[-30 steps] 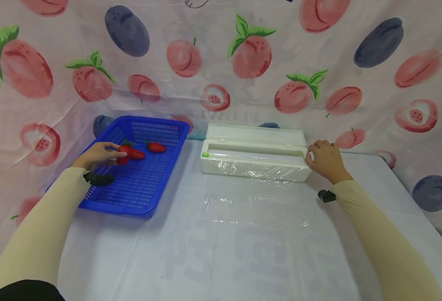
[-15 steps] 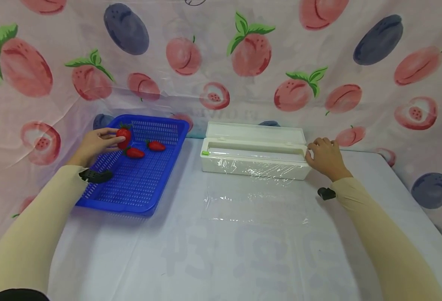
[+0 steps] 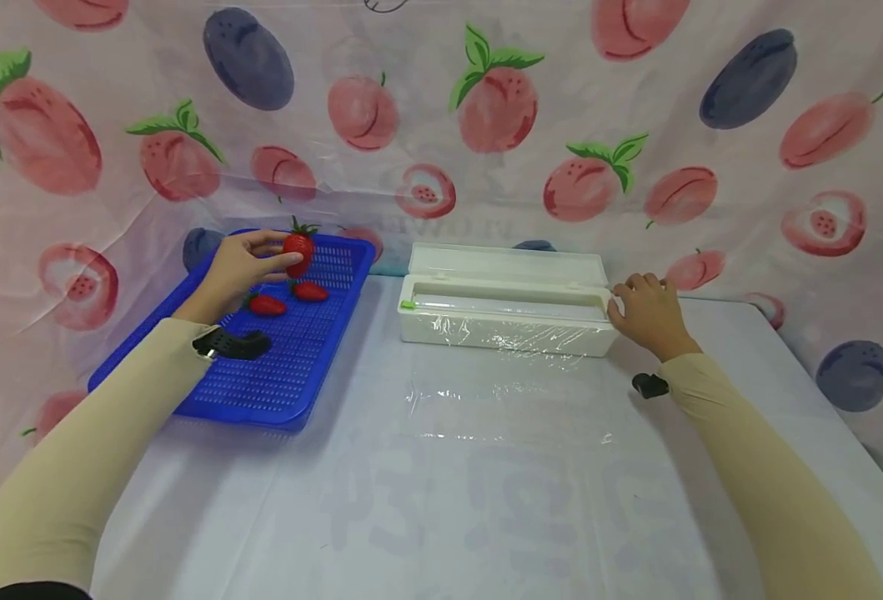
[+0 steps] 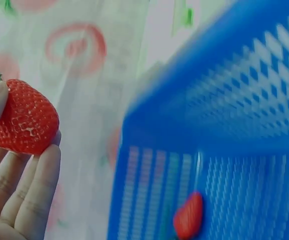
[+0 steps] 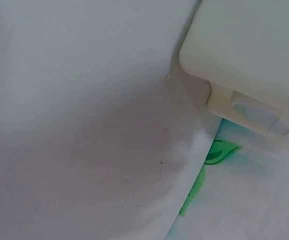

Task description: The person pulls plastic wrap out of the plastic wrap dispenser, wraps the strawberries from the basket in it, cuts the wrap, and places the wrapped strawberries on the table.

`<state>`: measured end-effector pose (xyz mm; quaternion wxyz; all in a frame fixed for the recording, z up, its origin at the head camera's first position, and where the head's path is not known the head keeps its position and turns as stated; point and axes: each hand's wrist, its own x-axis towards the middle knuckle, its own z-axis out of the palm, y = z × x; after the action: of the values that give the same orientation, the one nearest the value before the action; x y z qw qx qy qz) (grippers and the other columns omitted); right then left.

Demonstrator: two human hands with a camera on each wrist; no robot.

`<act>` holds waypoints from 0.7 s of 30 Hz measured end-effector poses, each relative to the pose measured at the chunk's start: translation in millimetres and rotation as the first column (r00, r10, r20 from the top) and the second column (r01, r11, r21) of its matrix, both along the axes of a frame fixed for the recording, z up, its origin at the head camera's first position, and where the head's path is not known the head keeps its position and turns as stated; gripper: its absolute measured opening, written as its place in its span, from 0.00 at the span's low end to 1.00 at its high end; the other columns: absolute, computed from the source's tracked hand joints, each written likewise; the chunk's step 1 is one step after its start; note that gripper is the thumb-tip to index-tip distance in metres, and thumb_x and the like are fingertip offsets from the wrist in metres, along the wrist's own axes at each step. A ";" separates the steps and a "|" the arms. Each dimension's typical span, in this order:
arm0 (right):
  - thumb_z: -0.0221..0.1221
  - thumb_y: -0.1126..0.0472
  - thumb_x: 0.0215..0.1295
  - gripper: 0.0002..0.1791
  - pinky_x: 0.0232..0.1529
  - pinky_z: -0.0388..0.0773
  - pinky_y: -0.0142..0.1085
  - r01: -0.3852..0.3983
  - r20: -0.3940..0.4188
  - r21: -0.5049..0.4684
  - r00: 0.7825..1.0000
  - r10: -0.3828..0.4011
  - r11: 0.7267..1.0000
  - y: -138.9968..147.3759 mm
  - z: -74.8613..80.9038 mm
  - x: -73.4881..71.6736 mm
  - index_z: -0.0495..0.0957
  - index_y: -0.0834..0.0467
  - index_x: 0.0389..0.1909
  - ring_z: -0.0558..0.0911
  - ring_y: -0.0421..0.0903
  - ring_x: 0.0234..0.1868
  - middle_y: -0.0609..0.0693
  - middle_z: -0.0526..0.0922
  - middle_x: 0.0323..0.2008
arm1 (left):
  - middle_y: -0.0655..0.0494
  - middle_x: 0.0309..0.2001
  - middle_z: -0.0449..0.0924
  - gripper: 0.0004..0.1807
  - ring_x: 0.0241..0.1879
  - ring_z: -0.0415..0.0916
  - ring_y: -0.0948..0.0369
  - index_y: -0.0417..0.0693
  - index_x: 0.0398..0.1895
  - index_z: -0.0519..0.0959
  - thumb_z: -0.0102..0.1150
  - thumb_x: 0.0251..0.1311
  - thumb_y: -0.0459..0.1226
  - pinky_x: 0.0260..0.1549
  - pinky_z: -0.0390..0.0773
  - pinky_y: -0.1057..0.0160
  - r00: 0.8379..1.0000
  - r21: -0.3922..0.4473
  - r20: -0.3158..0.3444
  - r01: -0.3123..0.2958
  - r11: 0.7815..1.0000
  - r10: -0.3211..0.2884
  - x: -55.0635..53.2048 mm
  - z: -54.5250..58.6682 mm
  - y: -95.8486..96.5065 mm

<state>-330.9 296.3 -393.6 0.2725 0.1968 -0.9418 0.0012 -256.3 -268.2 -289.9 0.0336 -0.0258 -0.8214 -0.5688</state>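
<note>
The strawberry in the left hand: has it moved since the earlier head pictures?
Yes. Against the blue basket, the strawberry in the left hand is now farther right and higher in the view.

Could not view all of the strawberry [image 4: 29,120] behind the left hand [image 3: 240,265], nor the near-left corner of the basket [image 3: 257,414] behind the left sleeve [image 3: 111,433]. Found the right hand [image 3: 647,315] cut to fingertips in right wrist view. Could not read faint print [image 3: 512,492] right of the basket.

Two strawberries [image 3: 267,305] lie in the basket [image 3: 253,392] on the worktop [image 3: 441,525]; a third strawberry [image 3: 298,255] is aloft near its far rim. Right of the basket are the box [image 3: 420,327] and film [image 3: 512,408]; behind it, the cloth [image 3: 426,108].
</note>
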 end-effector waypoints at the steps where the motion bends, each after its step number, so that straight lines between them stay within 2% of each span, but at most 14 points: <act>1: 0.52 0.58 0.59 0.15 0.43 0.68 0.60 0.001 -0.003 0.000 1.000 -0.001 1.000 0.1 0.2 0.9 0.79 0.66 0.36 0.76 0.64 0.42 0.65 0.79 0.37 | 0.72 0.36 0.76 0.32 0.32 0.79 0.75 0.36 0.62 0.66 0.62 0.57 0.42 0.33 0.81 0.73 1.000 0.000 0.003 0.011 1.000 -0.011 0.6 1.8 7.0; 5: 0.52 0.58 0.59 0.15 0.45 0.66 0.60 0.007 -0.009 -0.008 1.000 -0.007 1.000 -1.9 3.5 6.5 0.78 0.67 0.37 0.75 0.64 0.44 0.66 0.79 0.38 | 0.66 0.41 0.77 0.30 0.30 0.81 0.72 0.38 0.61 0.69 0.63 0.56 0.40 0.34 0.81 0.71 0.999 -0.005 0.012 0.045 0.999 -0.045 3.1 7.2 33.9; 9: 0.54 0.58 0.58 0.15 0.46 0.67 0.59 -0.023 -0.071 -0.023 0.997 0.021 0.999 -6.7 8.8 12.5 0.78 0.66 0.37 0.75 0.63 0.43 0.65 0.78 0.38 | 0.48 0.51 0.77 0.28 0.30 0.83 0.67 0.42 0.60 0.71 0.64 0.56 0.40 0.32 0.81 0.70 0.998 -0.057 0.012 0.070 0.996 -0.070 5.7 10.5 59.0; 12: 0.55 0.57 0.56 0.17 0.47 0.67 0.59 -0.056 -0.123 -0.033 0.991 0.052 0.998 -12.1 13.2 15.6 0.77 0.65 0.41 0.76 0.63 0.44 0.64 0.79 0.38 | 0.40 0.55 0.75 0.27 0.31 0.84 0.66 0.42 0.59 0.72 0.64 0.55 0.38 0.33 0.82 0.68 0.995 -0.062 -0.001 0.096 0.993 -0.096 7.8 11.4 76.6; 17: 0.55 0.53 0.55 0.24 0.50 0.65 0.58 -0.102 -0.165 -0.042 0.982 0.094 0.994 -25.2 25.8 25.6 0.74 0.63 0.50 0.75 0.62 0.46 0.64 0.79 0.40 | 0.41 0.50 0.78 0.25 0.34 0.81 0.68 0.38 0.56 0.75 0.66 0.53 0.34 0.35 0.83 0.65 0.990 -0.014 -0.036 0.139 0.990 -0.140 10.6 11.2 104.1; 21: 0.56 0.53 0.53 0.26 0.49 0.66 0.59 -0.160 -0.242 -0.019 0.959 0.151 0.987 -36.9 37.2 39.2 0.73 0.64 0.51 0.76 0.62 0.45 0.64 0.79 0.40 | 0.41 0.48 0.79 0.24 0.35 0.82 0.68 0.37 0.54 0.75 0.66 0.52 0.33 0.34 0.83 0.65 0.981 0.003 -0.038 0.192 0.981 -0.192 12.5 11.3 123.5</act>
<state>-291.7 259.4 -356.4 0.3870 0.2636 -0.8835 0.0169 -243.7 -144.6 -278.6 -0.0058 -0.1155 -0.8123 -0.5717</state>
